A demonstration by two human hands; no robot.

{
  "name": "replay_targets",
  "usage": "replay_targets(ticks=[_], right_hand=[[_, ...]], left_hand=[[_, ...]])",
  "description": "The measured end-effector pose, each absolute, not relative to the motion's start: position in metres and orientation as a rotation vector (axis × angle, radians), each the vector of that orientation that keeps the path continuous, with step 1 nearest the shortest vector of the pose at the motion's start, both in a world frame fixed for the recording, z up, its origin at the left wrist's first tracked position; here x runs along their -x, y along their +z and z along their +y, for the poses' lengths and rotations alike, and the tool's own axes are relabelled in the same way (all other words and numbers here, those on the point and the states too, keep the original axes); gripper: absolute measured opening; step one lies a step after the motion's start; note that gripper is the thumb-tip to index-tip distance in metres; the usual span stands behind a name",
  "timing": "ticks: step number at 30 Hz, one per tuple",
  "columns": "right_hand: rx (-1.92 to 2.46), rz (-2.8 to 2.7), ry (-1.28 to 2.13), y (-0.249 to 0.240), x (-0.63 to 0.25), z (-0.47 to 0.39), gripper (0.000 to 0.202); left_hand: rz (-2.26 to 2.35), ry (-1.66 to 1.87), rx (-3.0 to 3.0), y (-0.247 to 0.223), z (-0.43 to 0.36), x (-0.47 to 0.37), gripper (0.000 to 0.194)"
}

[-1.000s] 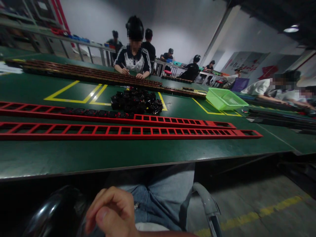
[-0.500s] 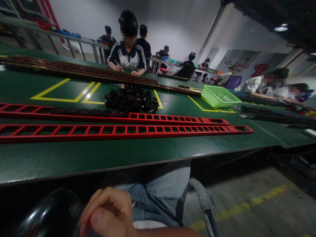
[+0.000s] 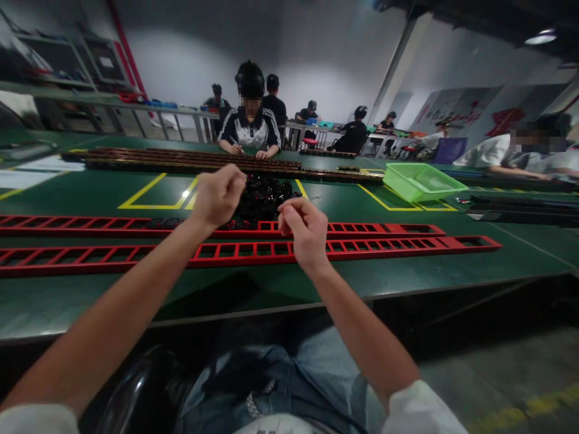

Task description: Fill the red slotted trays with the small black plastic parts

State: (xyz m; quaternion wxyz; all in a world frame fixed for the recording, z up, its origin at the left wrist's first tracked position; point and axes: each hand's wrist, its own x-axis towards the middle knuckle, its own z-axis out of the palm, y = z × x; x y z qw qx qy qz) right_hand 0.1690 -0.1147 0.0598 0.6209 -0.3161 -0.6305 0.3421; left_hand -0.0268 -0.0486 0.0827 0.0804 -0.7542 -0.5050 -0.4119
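My left hand (image 3: pixel 219 196) is raised over the table with its fingers curled closed, beside a pile of black parts (image 3: pixel 265 198). Lower and to the right, my right hand (image 3: pixel 306 232) is closed too, above the two long red slotted frames. Whatever either hand holds, if anything, is hidden by the fingers. The farther red frame (image 3: pixel 362 229) has black pieces (image 3: pixel 165 223) in some of its slots. The nearer red frame (image 3: pixel 253 252) shows open slots and passes under my right hand.
Long brown strips (image 3: pixel 190 161) lie across the green table (image 3: pixel 407 274) behind the pile. A green basket (image 3: pixel 420 182) stands at the right. Across the table sits a person (image 3: pixel 251 129) with a pen. Dark strips (image 3: pixel 511 208) lie far right.
Both hands are now raised over the table; earlier only one hand showed, low by the lap. The view has shifted, so the table's contents appear farther right and slightly lower.
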Motion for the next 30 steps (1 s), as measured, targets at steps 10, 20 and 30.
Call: replay_targets(ticks=[10,20,30], right_hand=[[0.946,-2.408,0.244,0.024,-0.161,0.080,0.054],[1.433,-2.167,0.019,0.024,-0.241,0.087,0.028],[1.501,-2.463,-0.010,0.021,-0.250,0.069,0.018]], left_hand=[[-1.452,-0.848,2.570,0.013,0.036,0.051,0.026],[-1.275,-0.486,2.703,0.003,0.027,0.032,0.033],[-1.397,-0.486,2.622,0.000,0.024,0.041,0.039]])
